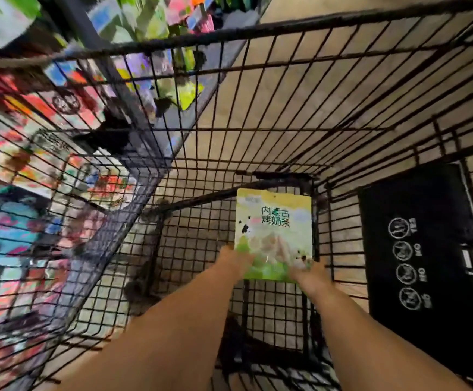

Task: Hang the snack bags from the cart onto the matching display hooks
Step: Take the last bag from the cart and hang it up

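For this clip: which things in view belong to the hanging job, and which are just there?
Job: green snack bag, held by left hand and right hand; wire cart; display bags on the left.
Just there: black icon placard on the cart; tiled floor.

The scene is dimly and warmly lit. The display packets point(32, 176) at the left are smeared by motion blur and blocky artefacts. The wires of the cart point(286, 26) are bowed toward the edges by wide-angle distortion. The print on the snack bag point(274, 221) is rendered fairly sharp.
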A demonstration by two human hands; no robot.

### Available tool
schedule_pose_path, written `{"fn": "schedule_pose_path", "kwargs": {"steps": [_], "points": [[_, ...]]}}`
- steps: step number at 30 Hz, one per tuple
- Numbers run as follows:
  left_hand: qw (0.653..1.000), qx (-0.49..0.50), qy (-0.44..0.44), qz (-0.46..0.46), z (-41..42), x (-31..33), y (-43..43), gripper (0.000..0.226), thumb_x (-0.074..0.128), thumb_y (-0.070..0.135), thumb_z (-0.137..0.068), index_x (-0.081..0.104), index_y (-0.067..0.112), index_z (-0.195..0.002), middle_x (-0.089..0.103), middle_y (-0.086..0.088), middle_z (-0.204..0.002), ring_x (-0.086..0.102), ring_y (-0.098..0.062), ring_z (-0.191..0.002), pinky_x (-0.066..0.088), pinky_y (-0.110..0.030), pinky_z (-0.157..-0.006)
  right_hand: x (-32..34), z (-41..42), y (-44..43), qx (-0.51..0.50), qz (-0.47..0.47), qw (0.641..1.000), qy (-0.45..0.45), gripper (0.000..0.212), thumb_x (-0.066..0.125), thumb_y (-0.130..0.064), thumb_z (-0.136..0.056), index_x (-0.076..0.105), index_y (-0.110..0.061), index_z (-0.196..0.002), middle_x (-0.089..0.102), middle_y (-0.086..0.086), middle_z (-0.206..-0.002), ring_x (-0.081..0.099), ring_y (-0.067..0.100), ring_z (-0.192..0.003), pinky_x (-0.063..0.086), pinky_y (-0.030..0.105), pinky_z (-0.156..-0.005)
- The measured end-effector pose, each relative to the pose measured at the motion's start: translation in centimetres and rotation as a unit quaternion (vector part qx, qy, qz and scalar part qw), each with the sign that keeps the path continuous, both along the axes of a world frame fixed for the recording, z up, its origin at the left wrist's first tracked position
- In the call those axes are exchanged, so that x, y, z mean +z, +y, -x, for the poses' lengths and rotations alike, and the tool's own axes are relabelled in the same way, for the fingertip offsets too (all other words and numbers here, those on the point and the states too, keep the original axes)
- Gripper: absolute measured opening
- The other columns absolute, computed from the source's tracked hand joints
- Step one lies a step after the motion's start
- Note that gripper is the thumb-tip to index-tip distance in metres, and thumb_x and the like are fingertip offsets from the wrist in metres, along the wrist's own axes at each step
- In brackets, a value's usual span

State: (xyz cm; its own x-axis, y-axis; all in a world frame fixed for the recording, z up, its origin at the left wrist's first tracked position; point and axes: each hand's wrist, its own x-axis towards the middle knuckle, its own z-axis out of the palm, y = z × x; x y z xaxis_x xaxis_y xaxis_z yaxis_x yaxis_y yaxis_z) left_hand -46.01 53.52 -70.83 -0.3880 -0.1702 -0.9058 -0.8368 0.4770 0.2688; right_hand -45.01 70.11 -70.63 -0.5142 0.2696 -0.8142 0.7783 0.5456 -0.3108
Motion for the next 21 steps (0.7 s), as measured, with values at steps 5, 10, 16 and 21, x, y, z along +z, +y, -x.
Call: {"fn": "schedule_pose_path", "kwargs": {"steps": [5, 10, 16, 21], "points": [[0.997, -0.063, 0.022, -0.031, 0.0, -1.5, 0.8, 0.065, 0.060, 0.049, -0.089, 0.046, 0.009, -0.138, 0.053, -0.011, -0.137, 0.051, -0.027, -0.125, 0.043, -0.032, -0.100, -0.7, -0.7, -0.1, -0.068, 0.063, 0.996, -0.019, 0.048, 0.063, -0.019, -0.093, 0.049, 0.001, -0.135, 0.052, 0.019, -0.137, 0.048, 0.034, -0.129, 0.040, 0.039, -0.103], [0.990, -0.068, 0.088, -0.090, 0.8, 0.4, 0.3, 0.034, 0.064, 0.032, -0.091, 0.065, 0.013, -0.119, 0.066, -0.007, -0.120, 0.063, -0.022, -0.107, 0.050, -0.036, -0.096, 0.5, 0.0, -0.4, -0.124, 0.151, 0.980, -0.036, 0.047, 0.056, -0.024, -0.098, 0.047, -0.001, -0.138, 0.049, 0.016, -0.142, 0.041, 0.032, -0.135, 0.032, 0.043, -0.109], [0.952, 0.072, 0.062, -0.291, 2.3, 6.5, -3.5, 0.032, 0.066, 0.016, -0.088, 0.062, 0.010, -0.119, 0.072, -0.009, -0.106, 0.071, -0.023, -0.090, 0.060, -0.037, -0.075, 4.6, 1.4, -2.3, -0.137, 0.264, 0.953, -0.065, 0.046, 0.048, -0.045, -0.097, 0.058, -0.015, -0.130, 0.068, 0.001, -0.105, 0.063, 0.016, -0.091, 0.048, 0.029, -0.070], [0.910, 0.121, 0.136, -0.373, 2.2, 13.0, -8.4, 0.053, 0.077, 0.025, -0.067, 0.063, 0.004, -0.114, 0.071, -0.015, -0.105, 0.068, -0.028, -0.090, 0.057, -0.040, -0.080, 8.8, 3.4, -4.4, -0.140, 0.354, 0.925, -0.018, 0.055, 0.066, -0.050, -0.077, 0.064, -0.017, -0.121, 0.072, 0.008, -0.114, 0.067, 0.027, -0.104, 0.055, 0.041, -0.086]]}}
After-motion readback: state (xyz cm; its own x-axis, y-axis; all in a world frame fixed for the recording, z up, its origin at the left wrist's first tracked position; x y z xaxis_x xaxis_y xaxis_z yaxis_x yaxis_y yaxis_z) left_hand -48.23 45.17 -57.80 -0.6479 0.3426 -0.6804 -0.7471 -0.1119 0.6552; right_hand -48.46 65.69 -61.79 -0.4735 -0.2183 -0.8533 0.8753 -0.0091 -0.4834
